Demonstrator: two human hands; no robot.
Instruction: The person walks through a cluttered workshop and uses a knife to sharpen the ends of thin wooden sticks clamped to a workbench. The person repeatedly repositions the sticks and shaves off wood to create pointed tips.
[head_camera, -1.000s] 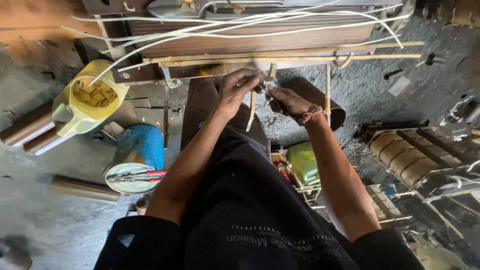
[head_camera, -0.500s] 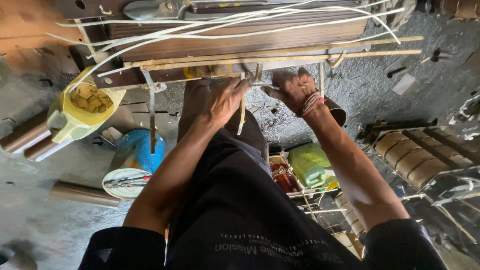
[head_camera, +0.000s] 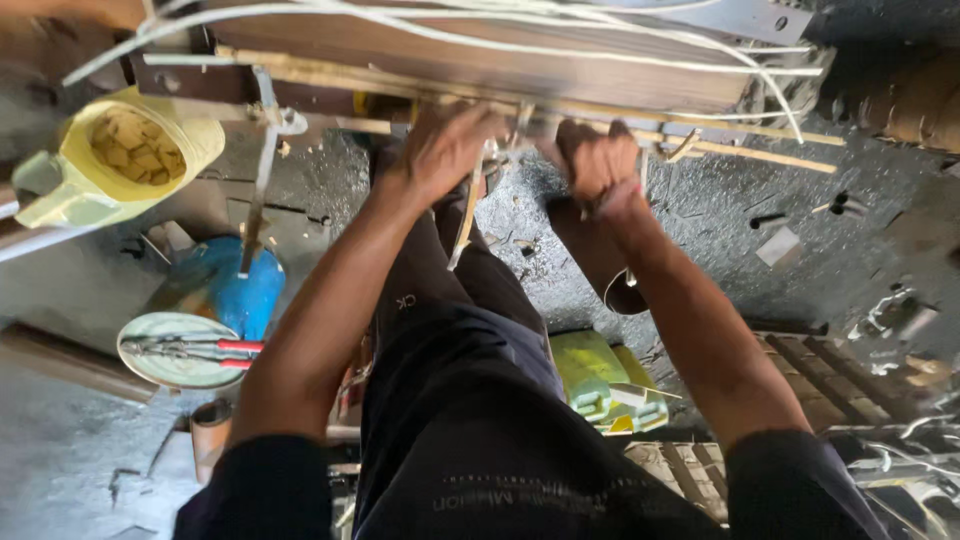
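At nine o'clock a yellow jug (head_camera: 130, 160) of small blocks and a blue can (head_camera: 225, 290) topped with red-handled pliers (head_camera: 190, 350) sit within reach. The left hand (head_camera: 445, 150) curls shut on a thin cane strip (head_camera: 466, 222) hanging below the wooden frame (head_camera: 480, 70); at one o'clock the right hand (head_camera: 598, 160) is fisted on a strand beside it, steadying the work.

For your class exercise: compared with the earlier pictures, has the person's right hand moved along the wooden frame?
Cannot tell. The head camera itself shifted between pictures. The right hand has stayed at the lower slat of the wooden frame, just right of the left hand, as before.
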